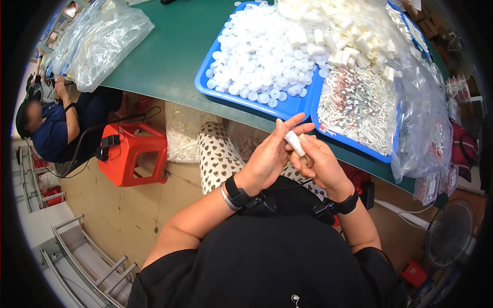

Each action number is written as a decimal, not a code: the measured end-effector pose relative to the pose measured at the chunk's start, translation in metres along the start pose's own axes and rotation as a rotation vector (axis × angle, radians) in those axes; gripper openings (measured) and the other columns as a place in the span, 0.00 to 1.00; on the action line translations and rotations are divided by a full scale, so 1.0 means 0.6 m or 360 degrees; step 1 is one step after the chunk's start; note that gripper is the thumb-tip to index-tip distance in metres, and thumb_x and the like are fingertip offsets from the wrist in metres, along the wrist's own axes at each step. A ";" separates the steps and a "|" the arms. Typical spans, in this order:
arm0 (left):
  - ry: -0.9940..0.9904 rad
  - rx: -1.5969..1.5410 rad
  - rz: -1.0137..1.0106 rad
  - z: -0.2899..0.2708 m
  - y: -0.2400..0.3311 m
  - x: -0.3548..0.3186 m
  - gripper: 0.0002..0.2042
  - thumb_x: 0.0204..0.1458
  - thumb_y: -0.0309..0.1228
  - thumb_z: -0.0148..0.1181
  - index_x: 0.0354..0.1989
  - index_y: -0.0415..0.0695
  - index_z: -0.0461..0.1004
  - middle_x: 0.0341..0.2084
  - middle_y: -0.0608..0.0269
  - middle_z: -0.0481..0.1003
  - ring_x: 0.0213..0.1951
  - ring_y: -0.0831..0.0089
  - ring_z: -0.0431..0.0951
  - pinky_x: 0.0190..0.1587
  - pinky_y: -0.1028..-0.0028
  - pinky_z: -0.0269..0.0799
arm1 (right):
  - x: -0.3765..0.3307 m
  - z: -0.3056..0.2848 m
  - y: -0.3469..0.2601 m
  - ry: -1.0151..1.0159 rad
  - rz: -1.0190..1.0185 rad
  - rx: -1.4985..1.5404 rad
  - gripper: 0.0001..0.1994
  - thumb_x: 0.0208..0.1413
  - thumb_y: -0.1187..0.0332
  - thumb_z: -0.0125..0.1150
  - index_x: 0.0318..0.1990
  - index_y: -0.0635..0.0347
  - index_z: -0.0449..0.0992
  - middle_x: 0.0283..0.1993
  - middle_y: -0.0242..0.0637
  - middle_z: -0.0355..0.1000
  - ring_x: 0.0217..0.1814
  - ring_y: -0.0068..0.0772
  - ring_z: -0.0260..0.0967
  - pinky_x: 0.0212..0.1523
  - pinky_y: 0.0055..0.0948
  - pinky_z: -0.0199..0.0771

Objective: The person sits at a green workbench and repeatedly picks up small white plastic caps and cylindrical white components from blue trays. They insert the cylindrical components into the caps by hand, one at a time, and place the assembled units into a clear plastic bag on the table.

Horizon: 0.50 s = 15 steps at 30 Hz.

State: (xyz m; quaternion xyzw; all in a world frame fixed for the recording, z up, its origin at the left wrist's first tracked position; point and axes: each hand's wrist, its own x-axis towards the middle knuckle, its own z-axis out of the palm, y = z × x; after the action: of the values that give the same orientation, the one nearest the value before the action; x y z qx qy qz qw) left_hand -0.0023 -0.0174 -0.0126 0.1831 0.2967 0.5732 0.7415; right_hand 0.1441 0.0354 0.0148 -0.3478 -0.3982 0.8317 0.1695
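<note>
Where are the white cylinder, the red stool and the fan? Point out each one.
White cylinder (295,143): head view, on its side.
Red stool (126,159): head view, on its plastic body.
Fan (450,232): head view, on its round grille.

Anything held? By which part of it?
A white cylindrical piece: the right hand holds its side near the lower end. The left hand is at its upper end; whether it grips can't be told.
</note>
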 end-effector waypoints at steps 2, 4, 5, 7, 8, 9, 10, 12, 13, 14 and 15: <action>0.0001 -0.0052 -0.0032 -0.004 0.002 -0.001 0.33 0.67 0.56 0.30 0.70 0.43 0.53 0.64 0.54 0.63 0.54 0.68 0.73 0.52 0.70 0.72 | 0.001 -0.007 0.004 -0.0136 0.0106 0.0177 0.20 0.72 0.57 0.38 0.45 0.65 0.71 0.24 0.31 0.66 0.13 0.10 0.47 0.14 0.12 0.46; 0.0014 -0.0002 -0.0006 -0.006 -0.003 -0.001 0.31 0.68 0.53 0.31 0.67 0.41 0.57 0.63 0.52 0.64 0.55 0.67 0.73 0.54 0.68 0.72 | 0.004 -0.006 0.012 -0.0123 0.0138 0.0188 0.19 0.72 0.57 0.38 0.44 0.64 0.71 0.23 0.30 0.65 0.13 0.11 0.49 0.15 0.14 0.48; 0.0020 0.0023 0.0006 -0.006 -0.007 -0.001 0.30 0.68 0.51 0.31 0.66 0.39 0.59 0.63 0.52 0.64 0.56 0.66 0.73 0.55 0.67 0.72 | 0.005 -0.007 0.017 -0.0116 0.0153 0.0193 0.18 0.72 0.58 0.39 0.43 0.63 0.71 0.23 0.29 0.65 0.13 0.12 0.49 0.15 0.15 0.49; 0.0039 0.0141 0.0071 -0.010 -0.021 -0.005 0.28 0.69 0.49 0.30 0.63 0.38 0.62 0.61 0.51 0.66 0.57 0.65 0.71 0.57 0.66 0.71 | 0.011 0.000 0.044 0.0097 -0.0331 -0.0604 0.17 0.71 0.59 0.40 0.42 0.63 0.71 0.23 0.30 0.65 0.14 0.16 0.52 0.16 0.20 0.53; 0.0050 0.0199 0.0104 -0.011 -0.027 -0.008 0.28 0.69 0.48 0.30 0.61 0.37 0.64 0.60 0.51 0.67 0.58 0.65 0.71 0.58 0.65 0.71 | 0.012 0.009 0.054 0.0202 -0.0572 -0.1002 0.16 0.71 0.60 0.40 0.42 0.63 0.70 0.22 0.30 0.65 0.14 0.18 0.54 0.16 0.23 0.55; 0.0098 0.0094 0.0063 -0.009 -0.030 -0.010 0.25 0.70 0.46 0.31 0.58 0.37 0.66 0.58 0.52 0.69 0.58 0.65 0.71 0.59 0.65 0.69 | 0.009 0.019 0.057 0.0364 -0.0770 -0.1386 0.13 0.70 0.63 0.43 0.41 0.63 0.69 0.23 0.35 0.67 0.17 0.29 0.62 0.21 0.31 0.62; 0.0118 0.0068 0.0048 -0.012 -0.031 -0.010 0.25 0.69 0.45 0.31 0.57 0.38 0.66 0.58 0.53 0.68 0.58 0.65 0.70 0.60 0.64 0.69 | 0.009 0.021 0.064 0.0409 -0.0814 -0.1554 0.12 0.70 0.63 0.43 0.41 0.63 0.69 0.24 0.37 0.68 0.19 0.31 0.64 0.22 0.32 0.63; 0.0159 0.0017 0.0018 -0.019 -0.034 -0.008 0.24 0.69 0.45 0.32 0.57 0.39 0.67 0.59 0.56 0.68 0.59 0.65 0.69 0.61 0.64 0.67 | 0.012 0.020 0.076 0.0501 -0.0900 -0.1891 0.11 0.70 0.64 0.44 0.42 0.63 0.69 0.25 0.42 0.70 0.23 0.36 0.68 0.26 0.33 0.65; 0.0139 -0.0077 -0.0009 -0.021 -0.031 -0.008 0.24 0.69 0.45 0.33 0.57 0.39 0.67 0.60 0.57 0.67 0.60 0.65 0.69 0.62 0.64 0.66 | 0.013 0.020 0.075 0.0482 -0.0830 -0.1827 0.11 0.69 0.65 0.44 0.41 0.63 0.69 0.25 0.42 0.70 0.24 0.37 0.69 0.27 0.33 0.66; 0.0120 -0.0171 -0.0035 -0.025 -0.027 -0.008 0.24 0.69 0.46 0.33 0.58 0.40 0.67 0.61 0.58 0.67 0.61 0.65 0.68 0.62 0.63 0.65 | 0.012 0.021 0.070 0.0463 -0.0759 -0.1762 0.11 0.69 0.65 0.45 0.41 0.63 0.70 0.26 0.43 0.71 0.25 0.38 0.70 0.28 0.33 0.66; 0.0100 -0.0264 -0.0061 -0.027 -0.024 -0.009 0.24 0.69 0.46 0.33 0.58 0.40 0.66 0.61 0.59 0.66 0.61 0.64 0.67 0.63 0.63 0.64 | 0.012 0.022 0.065 0.0444 -0.0689 -0.1697 0.10 0.69 0.65 0.45 0.41 0.63 0.70 0.26 0.43 0.71 0.26 0.38 0.71 0.29 0.32 0.66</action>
State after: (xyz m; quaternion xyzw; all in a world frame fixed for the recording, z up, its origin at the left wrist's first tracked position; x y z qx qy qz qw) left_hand -0.0031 -0.0274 -0.0325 0.0972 0.2748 0.5870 0.7553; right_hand 0.1295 0.0075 -0.0131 -0.4019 -0.7971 0.4096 0.1879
